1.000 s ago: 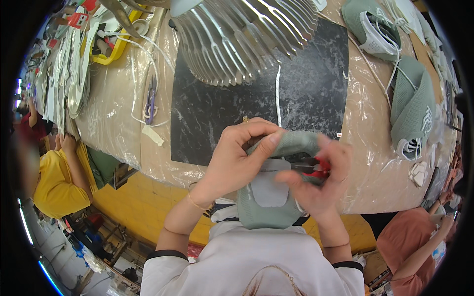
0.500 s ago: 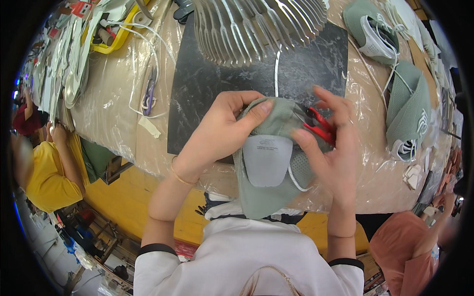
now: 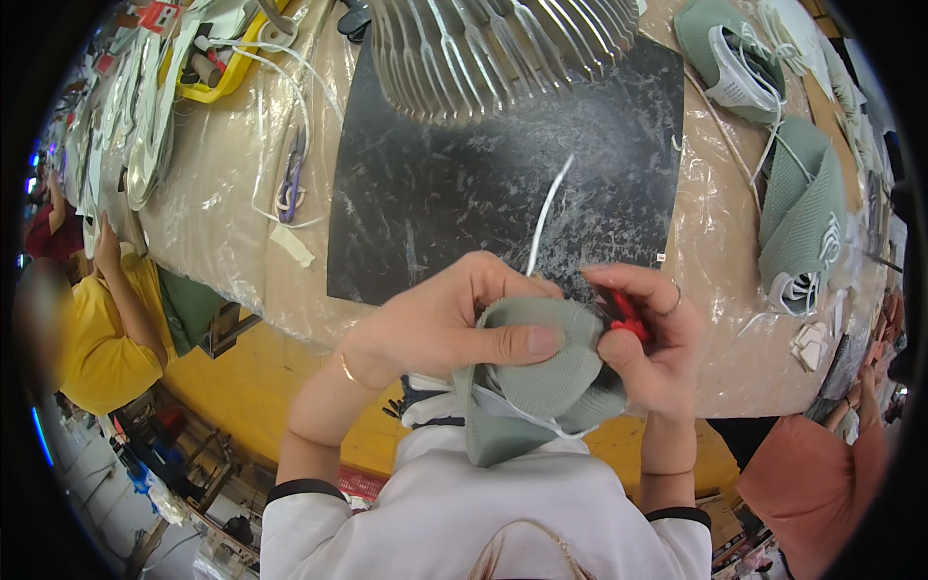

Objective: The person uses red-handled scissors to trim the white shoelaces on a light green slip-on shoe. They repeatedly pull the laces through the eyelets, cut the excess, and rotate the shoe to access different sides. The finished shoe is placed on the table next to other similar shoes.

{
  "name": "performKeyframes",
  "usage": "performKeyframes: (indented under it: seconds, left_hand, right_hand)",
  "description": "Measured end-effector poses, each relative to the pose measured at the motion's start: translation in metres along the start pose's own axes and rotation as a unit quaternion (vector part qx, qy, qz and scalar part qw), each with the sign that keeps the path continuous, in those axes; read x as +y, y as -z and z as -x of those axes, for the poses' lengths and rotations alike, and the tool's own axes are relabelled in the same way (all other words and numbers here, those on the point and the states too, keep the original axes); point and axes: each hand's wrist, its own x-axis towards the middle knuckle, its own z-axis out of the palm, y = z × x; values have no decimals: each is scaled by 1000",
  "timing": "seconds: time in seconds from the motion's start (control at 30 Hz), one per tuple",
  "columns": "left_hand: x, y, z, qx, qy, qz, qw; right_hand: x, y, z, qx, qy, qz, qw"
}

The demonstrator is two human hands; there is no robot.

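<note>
My left hand [image 3: 440, 324] is closed on a grey-green knit shoe upper [image 3: 541, 382], its thumb lying across the top of the fabric. The upper hangs in front of my chest, beyond the table's near edge. A white lace [image 3: 547, 215] runs from beside my left fingers onto the black mat [image 3: 435, 213]; another white cord [image 3: 517, 411] crosses the upper's underside. In my right hand [image 3: 659, 353] is a pair of red-handled snips [image 3: 626, 314], gripped between thumb and fingers beside the upper's right edge. Their blade tips are mostly hidden.
A ribbed metal rack [image 3: 503, 58] stands at the mat's far side. Purple-handled scissors [image 3: 292, 184] lie left of the mat, near a yellow bin [image 3: 208, 92]. Finished-looking green shoes [image 3: 802, 213] sit on the right. Co-workers are on both sides, one in a yellow shirt [image 3: 106, 338].
Both hands have come nearer my body with the upper. It has turned, taking its pale grey panel out of sight. The right fingers have drawn in around the snips.
</note>
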Motion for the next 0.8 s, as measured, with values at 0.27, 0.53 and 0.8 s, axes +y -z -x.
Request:
performKeyframes:
  seconds: [0.27,0.53,0.8]
  left_hand:
    - [-1,-7,6,40,-40,-53,997]
    - [1,-16,6,71,-33,-92,993]
    - [-1,-15,4,53,-45,-108,992]
  right_hand:
    - [-23,13,9,38,219,444,868]
    - [-48,22,12,-1,215,599,771]
    - [-48,21,9,-10,205,586,784]
